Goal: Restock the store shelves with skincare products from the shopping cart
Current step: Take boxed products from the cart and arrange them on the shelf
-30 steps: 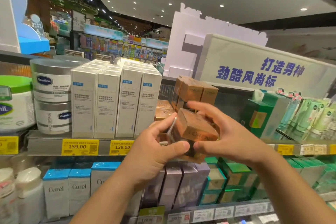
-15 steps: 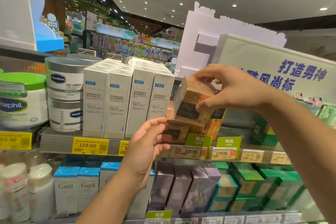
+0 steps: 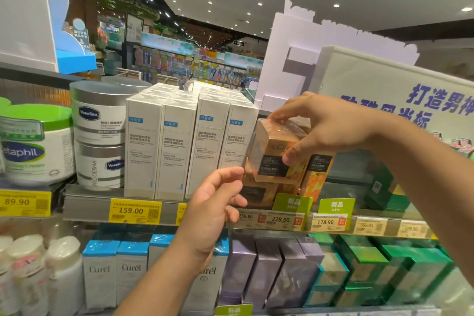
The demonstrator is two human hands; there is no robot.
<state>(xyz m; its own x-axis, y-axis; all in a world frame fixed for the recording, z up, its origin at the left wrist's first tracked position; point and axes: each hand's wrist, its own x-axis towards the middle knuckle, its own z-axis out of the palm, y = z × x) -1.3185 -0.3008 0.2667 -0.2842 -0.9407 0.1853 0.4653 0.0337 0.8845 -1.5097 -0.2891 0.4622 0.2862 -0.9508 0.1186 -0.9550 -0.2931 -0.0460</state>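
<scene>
Grip: the right hand (image 3: 325,131) grasped a gold box (image 3: 275,154) from above, fingers on its top, thumb on its front; the left hand (image 3: 215,208) hung released just below.
Box: tilted, above another gold box (image 3: 256,192) on the shelf (image 3: 87,202), beside white cartons (image 3: 189,143).
Handling: probably light, stiff card; the film wrap looked slippery, so the side edges suited best.
Hidden: cart out of view; box underside and shelf depth unseen.
</scene>
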